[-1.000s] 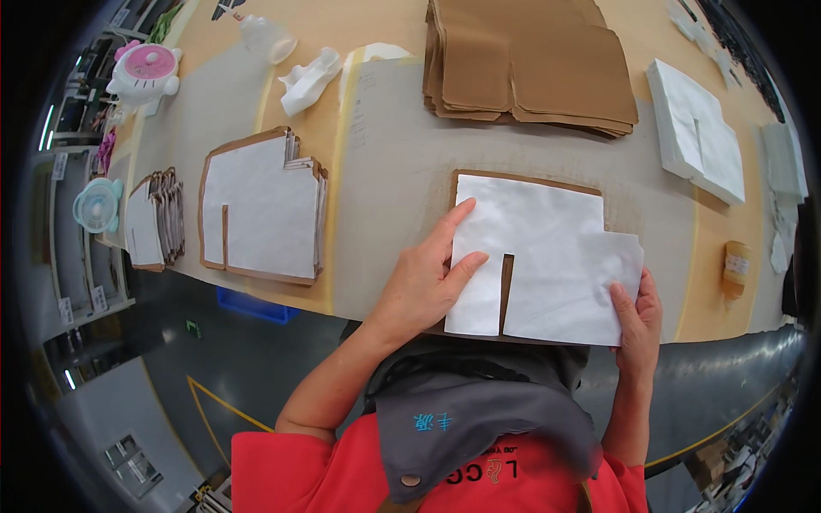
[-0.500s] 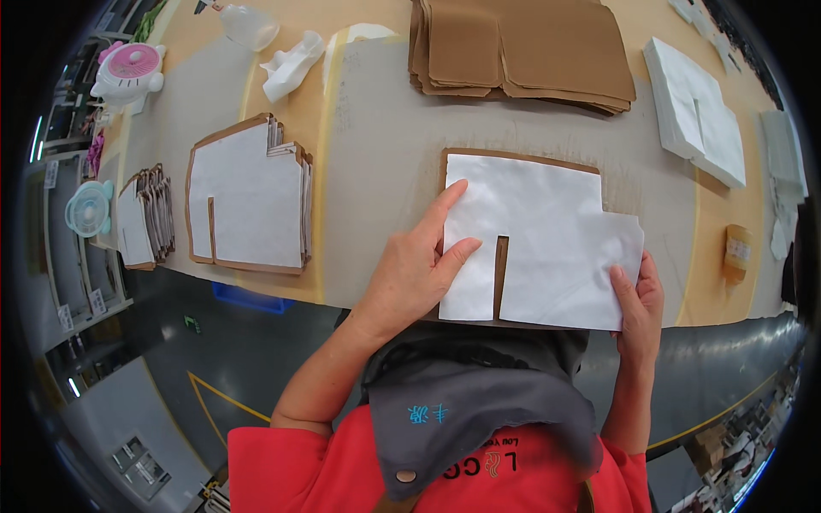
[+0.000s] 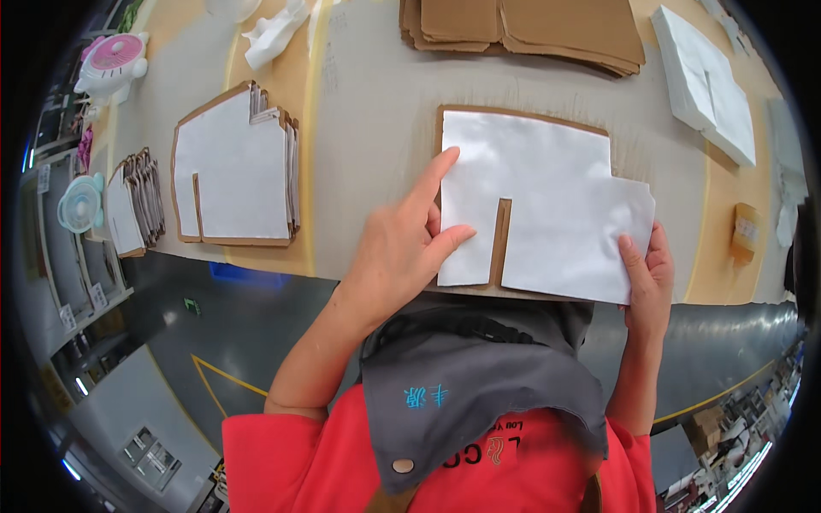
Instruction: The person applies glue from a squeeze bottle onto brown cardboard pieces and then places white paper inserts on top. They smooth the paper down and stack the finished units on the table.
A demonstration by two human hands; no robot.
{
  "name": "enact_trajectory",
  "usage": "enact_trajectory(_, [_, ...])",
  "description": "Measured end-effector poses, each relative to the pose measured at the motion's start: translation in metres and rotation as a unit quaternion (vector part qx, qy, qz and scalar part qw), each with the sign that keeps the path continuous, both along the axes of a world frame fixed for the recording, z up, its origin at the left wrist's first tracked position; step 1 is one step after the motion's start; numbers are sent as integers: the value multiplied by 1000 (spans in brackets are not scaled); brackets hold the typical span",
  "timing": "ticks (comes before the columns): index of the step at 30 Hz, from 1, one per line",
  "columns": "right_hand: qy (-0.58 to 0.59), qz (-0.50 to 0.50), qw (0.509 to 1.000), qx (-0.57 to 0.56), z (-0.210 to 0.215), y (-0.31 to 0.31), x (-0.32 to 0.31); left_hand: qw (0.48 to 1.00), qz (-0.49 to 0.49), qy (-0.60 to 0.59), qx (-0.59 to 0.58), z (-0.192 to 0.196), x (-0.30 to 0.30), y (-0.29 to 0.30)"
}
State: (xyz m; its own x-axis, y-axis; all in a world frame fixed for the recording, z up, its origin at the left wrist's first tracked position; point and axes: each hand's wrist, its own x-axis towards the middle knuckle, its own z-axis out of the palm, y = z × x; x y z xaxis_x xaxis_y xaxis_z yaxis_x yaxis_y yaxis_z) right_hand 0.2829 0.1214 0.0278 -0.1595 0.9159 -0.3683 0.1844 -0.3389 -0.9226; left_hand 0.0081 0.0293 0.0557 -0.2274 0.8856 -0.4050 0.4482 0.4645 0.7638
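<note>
Quickly, left to right: far left we see a small teal fan (image 3: 81, 203) and a pink fan (image 3: 112, 66) at the bench edge, then a fanned bundle of small white-faced cards (image 3: 132, 205), then a squared stack of white-faced cutouts (image 3: 233, 169) with brown cardboard edges, well apart from the work. Our left hand (image 3: 400, 248) lies spread and flat, index finger stretched up along the left edge of the white sheet (image 3: 547, 201), thumb on its lower left flap just beside the slot, seemingly pressing the sheet down so it stays lined up. The sheet lies on a brown cardboard cutout (image 3: 500, 241) of the same shape, brown showing through the slot and along the top edge, on the grey table (image 3: 376, 111) right at the near edge in front of us. Our right hand (image 3: 648, 278) pinches the sheet's lower right corner, thumb on top, fingers curled under the table edge, likely holding that corner to the board. Behind the sheet lies a pile of brown cardboard (image 3: 522, 30); to the right a stack of white sheets (image 3: 710, 81) and a small brown block (image 3: 744, 232). White gloves (image 3: 274, 30) sit top left. Nothing blocks either hand.
</note>
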Motion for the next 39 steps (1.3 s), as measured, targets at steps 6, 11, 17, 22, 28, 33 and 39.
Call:
enact_trajectory(6, [-6,18,1000,-21,5,-1,4,999,-11,28,18,-1,3,-2])
enact_trajectory(11, [1,19,1000,-8,4,-2,3,999,-18,39,16,-1,5,-2])
enact_trajectory(17, [-11,36,999,18,4,-4,4,997,-33,73,17,-4,7,-5])
enact_trajectory(22, [-50,48,996,59,4,-5,3,994,-38,105,19,-6,8,-7])
enact_trajectory(28, [-63,48,994,75,5,-6,4,992,-54,114,-3,3,5,-9])
enact_trajectory(33, [-62,24,994,87,2,-13,7,977,8,180,111,9,7,-12])
enact_trajectory(39, [-185,49,976,108,14,-12,17,933,-177,154,274,-8,45,22])
